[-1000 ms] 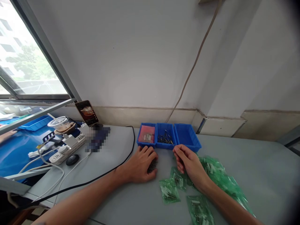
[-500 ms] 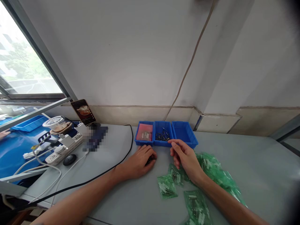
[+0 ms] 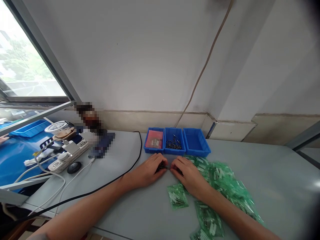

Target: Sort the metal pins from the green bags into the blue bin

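Clear green plastic packets [image 3: 177, 196] lie toward the near edge of the grey surface [image 3: 140, 213]. Beyond, the left hand [image 3: 148, 170] curls its fingers around thin dark metal pieces [image 3: 161, 166]; the right hand [image 3: 188, 174] pinches one. Blue rectangular plastic bins [image 3: 197, 153] stand near the far edge.

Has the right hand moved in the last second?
Yes: the right hand has moved left and nearer the person. Its fingertips were by the right front corner of the middle blue bin; now they are before that bin's left half.
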`<state>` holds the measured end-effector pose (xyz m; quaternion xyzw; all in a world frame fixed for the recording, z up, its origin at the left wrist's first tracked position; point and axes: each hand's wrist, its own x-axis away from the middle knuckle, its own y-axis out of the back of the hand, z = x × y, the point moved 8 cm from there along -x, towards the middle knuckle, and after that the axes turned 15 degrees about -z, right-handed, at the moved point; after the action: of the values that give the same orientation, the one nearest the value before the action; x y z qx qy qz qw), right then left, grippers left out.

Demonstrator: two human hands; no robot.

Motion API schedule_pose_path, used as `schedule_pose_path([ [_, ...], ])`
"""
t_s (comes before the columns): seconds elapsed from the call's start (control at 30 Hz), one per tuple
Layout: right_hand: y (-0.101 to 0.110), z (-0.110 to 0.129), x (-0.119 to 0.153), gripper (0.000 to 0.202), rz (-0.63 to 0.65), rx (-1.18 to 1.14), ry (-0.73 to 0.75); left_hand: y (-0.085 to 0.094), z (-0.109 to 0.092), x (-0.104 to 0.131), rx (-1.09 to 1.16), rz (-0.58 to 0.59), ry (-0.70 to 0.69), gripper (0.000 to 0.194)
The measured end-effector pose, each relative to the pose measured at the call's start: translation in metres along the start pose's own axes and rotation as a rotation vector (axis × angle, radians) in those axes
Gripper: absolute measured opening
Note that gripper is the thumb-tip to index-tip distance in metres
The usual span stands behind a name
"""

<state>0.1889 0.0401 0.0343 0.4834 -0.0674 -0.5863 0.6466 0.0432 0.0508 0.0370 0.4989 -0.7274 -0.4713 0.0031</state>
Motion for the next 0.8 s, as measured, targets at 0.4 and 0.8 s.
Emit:
schedule_pose_path([
  [0.4, -0.0002, 0.0018, -0.0005, 0.016, -0.016, 0.077, 0.039, -0.0027, 0.0014, 0.0005, 0.005, 0.007, -0.014, 0.005],
  [0.8, 0.0012, 0.005, 0.0005, 0.015, -0.02, 0.095, 0.053, -0.0016, -0.0015, 0.0002, -0.038, -0.008, -0.057, 0.005],
])
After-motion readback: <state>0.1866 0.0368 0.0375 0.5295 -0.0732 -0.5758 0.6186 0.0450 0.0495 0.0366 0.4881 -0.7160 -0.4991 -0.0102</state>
